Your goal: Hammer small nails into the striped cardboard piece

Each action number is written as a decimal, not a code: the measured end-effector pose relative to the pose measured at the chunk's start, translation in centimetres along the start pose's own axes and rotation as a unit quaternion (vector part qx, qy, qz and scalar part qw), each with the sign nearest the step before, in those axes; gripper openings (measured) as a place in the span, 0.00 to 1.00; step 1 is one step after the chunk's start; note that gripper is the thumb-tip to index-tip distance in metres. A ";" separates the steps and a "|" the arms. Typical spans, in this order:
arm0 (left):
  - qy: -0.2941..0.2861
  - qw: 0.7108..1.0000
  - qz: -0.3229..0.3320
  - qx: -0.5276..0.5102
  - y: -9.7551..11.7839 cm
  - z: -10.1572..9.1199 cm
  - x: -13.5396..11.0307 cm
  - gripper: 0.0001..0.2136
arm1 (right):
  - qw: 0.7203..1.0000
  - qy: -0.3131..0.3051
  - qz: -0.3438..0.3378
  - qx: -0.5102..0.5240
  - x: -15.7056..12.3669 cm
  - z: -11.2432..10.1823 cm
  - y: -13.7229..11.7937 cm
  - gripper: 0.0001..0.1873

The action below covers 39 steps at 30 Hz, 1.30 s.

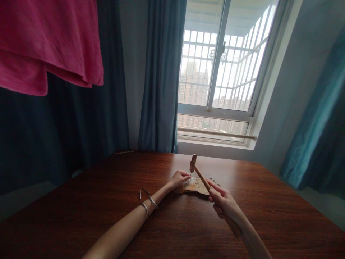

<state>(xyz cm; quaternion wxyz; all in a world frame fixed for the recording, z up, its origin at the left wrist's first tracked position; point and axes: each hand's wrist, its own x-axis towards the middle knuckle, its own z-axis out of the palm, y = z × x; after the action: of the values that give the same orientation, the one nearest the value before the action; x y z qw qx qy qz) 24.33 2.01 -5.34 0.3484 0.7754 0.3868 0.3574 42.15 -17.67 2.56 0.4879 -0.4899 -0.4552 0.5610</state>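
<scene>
My right hand (222, 201) is closed round the wooden handle of a hammer (201, 174). Its head is raised and tilted, just right of my left fingertips and apart from the table. My left hand (179, 178) is closed in a pinch at the left part of a flat tan piece (198, 185) dotted with many small dark marks or holes. Whatever sits between those fingertips is too small to name. Part of the tan piece is hidden behind my right hand and the hammer handle.
Two short slim rods (139, 194) lie left of my left forearm on the brown wooden table (107, 212). A thin strip (124, 151) rests at the far left edge. Beyond stand blue curtains (161, 79) and a barred window (205, 86); pink cloth (54, 39) hangs upper left.
</scene>
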 end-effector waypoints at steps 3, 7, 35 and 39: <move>0.004 1.000 0.000 0.000 -0.2 0.1 0.1 0.16 | 1.000 -0.012 -0.009 -0.003 0.1 -0.1 0.2 0.34; -0.004 1.000 0.009 -0.001 -0.4 0.2 0.3 0.16 | 0.999 -0.019 -0.018 -0.022 0.4 -0.1 0.6 0.35; -0.008 1.000 0.017 0.018 0.3 -0.1 -0.1 0.14 | 1.000 -0.017 0.000 -0.019 0.2 -0.1 0.2 0.32; -0.015 0.999 0.002 0.033 1.0 -0.3 -0.3 0.15 | 1.000 -0.020 -0.006 -0.018 0.2 -0.3 0.3 0.33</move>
<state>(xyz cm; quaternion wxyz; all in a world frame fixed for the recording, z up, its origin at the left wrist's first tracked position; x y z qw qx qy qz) 24.26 1.36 -4.46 0.3276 0.7925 0.3915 0.3337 42.37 -17.49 2.24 0.4733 -0.4845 -0.4776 0.5596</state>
